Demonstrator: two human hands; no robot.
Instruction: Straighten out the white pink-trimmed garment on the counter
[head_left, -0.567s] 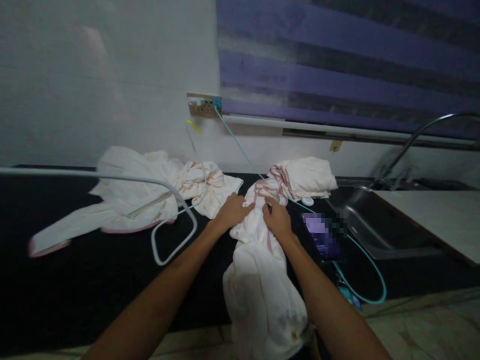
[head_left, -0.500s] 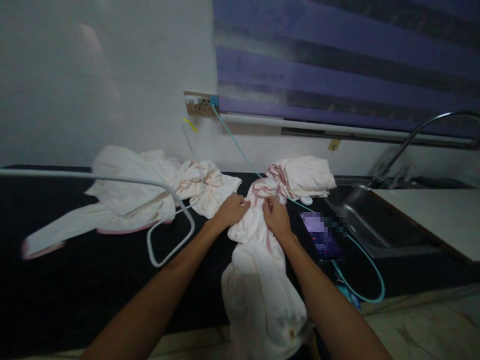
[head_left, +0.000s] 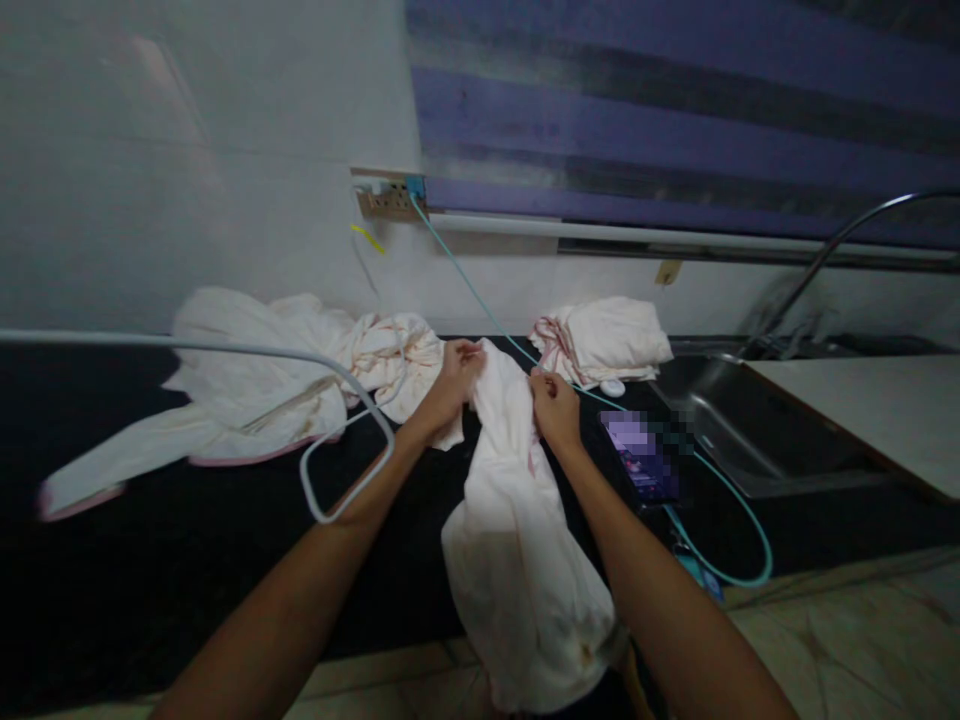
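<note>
nearest the viewer, a long pale cream cloth garment with faint pink trim (head_left: 517, 540) hangs over the front edge of the black worktop (head_left: 187, 560) and runs straight away from the person, its long axis pointing from the body toward the wall. its lower end droops below the worktop edge; its upper end is lifted off the surface between the two hands. the left hand (head_left: 454, 375) is closed on the garment's top left corner, and the right hand (head_left: 553, 405) is closed on the top right edge, so the cloth lies between and below both hands, which sit level with each other and near together. neither hand is clearly nearer to the cloth; both grip it.

just right of the right hand lies a dark phone with a lit screen (head_left: 641, 465), with a teal cable (head_left: 739, 545) looping beside it and running up to a wall socket (head_left: 386, 200). left of the left hand lies a rumpled heap of cream cloths (head_left: 262, 385), crossed by a white cable (head_left: 330, 440). farther back sits a folded stack of cream cloths (head_left: 600, 340), with a steel sink (head_left: 739, 430) to its right.
</note>
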